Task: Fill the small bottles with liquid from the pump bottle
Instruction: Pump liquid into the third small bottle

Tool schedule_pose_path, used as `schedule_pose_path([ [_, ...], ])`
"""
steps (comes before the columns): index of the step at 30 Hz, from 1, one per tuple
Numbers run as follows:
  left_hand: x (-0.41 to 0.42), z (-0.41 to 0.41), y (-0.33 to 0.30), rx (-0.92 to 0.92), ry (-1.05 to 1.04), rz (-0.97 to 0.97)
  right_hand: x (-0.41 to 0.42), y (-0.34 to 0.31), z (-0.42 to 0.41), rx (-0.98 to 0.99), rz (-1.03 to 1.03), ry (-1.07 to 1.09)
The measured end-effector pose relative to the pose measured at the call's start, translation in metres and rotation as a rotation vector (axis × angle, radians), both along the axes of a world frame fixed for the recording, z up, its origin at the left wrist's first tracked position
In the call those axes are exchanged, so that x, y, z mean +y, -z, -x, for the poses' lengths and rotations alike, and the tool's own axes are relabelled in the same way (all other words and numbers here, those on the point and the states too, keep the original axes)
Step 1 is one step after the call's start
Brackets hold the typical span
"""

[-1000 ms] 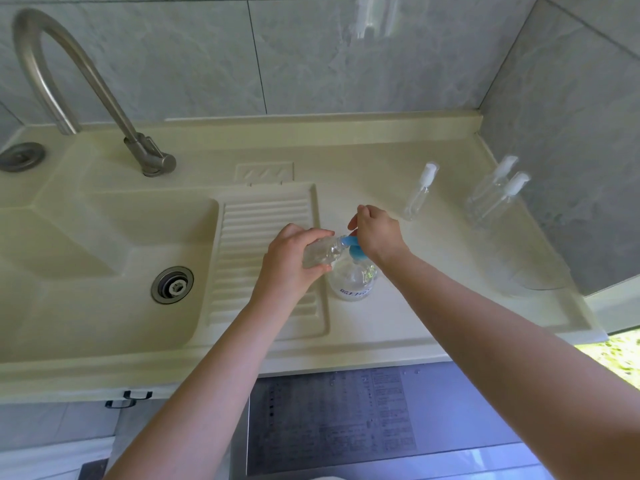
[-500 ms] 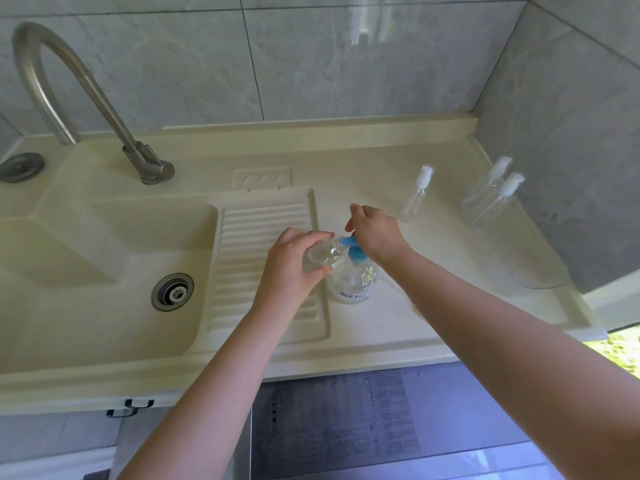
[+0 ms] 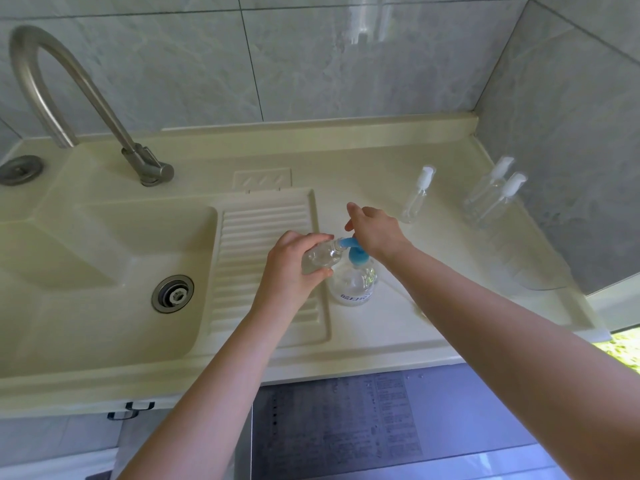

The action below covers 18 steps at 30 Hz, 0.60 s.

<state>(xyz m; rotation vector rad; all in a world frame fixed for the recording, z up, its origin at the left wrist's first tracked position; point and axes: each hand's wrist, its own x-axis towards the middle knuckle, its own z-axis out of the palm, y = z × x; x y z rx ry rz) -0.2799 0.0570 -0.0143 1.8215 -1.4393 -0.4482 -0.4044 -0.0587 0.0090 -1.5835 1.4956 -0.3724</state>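
A clear pump bottle [image 3: 353, 284] with a blue pump head [image 3: 355, 252] stands on the cream counter, just right of the ribbed drainboard. My left hand [image 3: 294, 261] grips a small clear bottle [image 3: 320, 258], tilted with its open neck against the blue spout. My right hand [image 3: 374, 228] rests on top of the pump head, fingers loosely extended forward. Three more small bottles with white spray tops stand behind: one [image 3: 417, 195] in the middle, two [image 3: 491, 195] near the right wall.
The sink basin [image 3: 104, 271] with its drain [image 3: 172, 293] lies to the left, with a curved metal tap [image 3: 86, 95] above it. The ribbed drainboard [image 3: 266, 244] sits under my left hand. Tiled walls close off the back and right. The counter's front edge [image 3: 311, 368] runs below.
The right hand's fingers have lifted and spread slightly over the pump head. The left hand keeps the small bottle at the spout. The camera has shifted a little.
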Motion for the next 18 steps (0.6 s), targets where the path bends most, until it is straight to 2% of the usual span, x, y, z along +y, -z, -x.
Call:
schedule_pose_path([
  [11,0.000,0.000,0.008,0.012,0.002,-0.014,0.002,0.020,0.001,-0.027,0.077,0.049],
  [18,0.003,-0.002,0.004,0.010,-0.007,0.004,-0.005,0.011,0.001,0.018,0.032,0.000],
])
